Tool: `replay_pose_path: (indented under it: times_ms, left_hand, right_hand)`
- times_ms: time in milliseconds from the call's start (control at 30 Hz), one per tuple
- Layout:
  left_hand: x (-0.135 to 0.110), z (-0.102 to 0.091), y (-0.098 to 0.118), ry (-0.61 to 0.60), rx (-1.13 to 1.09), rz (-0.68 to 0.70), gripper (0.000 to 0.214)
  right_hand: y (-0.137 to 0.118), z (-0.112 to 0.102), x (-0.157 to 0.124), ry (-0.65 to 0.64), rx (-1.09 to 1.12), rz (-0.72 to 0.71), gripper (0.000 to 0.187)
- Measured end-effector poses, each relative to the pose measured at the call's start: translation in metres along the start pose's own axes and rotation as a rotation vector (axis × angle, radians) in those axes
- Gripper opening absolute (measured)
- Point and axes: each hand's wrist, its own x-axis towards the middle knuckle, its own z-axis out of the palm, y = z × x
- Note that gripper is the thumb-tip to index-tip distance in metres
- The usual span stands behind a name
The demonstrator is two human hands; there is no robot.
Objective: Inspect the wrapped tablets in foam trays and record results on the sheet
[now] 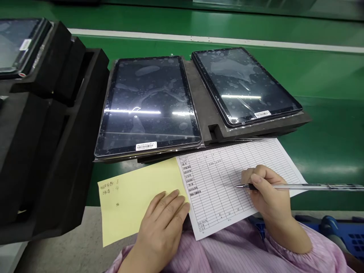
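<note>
My right hand (269,189) grips a clear-barrelled pen (313,187), its tip pointing left above a white printed form (227,178). Ruled rows and columns cover the form, with a few handwritten figures near its top and bottom. My left hand (165,223) lies flat, fingers stretched over the right part of a yellow sheet (133,189). Several handwritten lines stand at that sheet's upper left. Just beyond the papers, a tablet (150,102) with a barcode label rests on dark foam, and a second tablet (244,83) lies to its right.
Stacked black foam trays (57,151) rise at the left, with another film-covered screen (17,45) on top. Behind everything runs a green work surface (327,72) with a white strip (270,43). Low at the right is a blue plastic crate (355,242).
</note>
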Motion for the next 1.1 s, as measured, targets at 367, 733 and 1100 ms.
replay_pose_path:
  times_ms: [367, 733, 1100]
  left_hand:
    - [0.003, 0.002, 0.003, 0.020, -0.027, -0.037, 0.022]
    - [0.004, 0.004, 0.003, 0.013, -0.012, -0.041, 0.023]
    - [0.003, 0.006, 0.001, 0.035, -0.015, -0.026, 0.024]
  right_hand:
    - [0.003, 0.000, -0.002, 0.034, -0.051, 0.018, 0.028]
    - [0.002, 0.000, -0.001, 0.107, -0.011, 0.110, 0.032]
    - [-0.002, -0.018, 0.000, 0.107, -0.153, 0.076, 0.018]
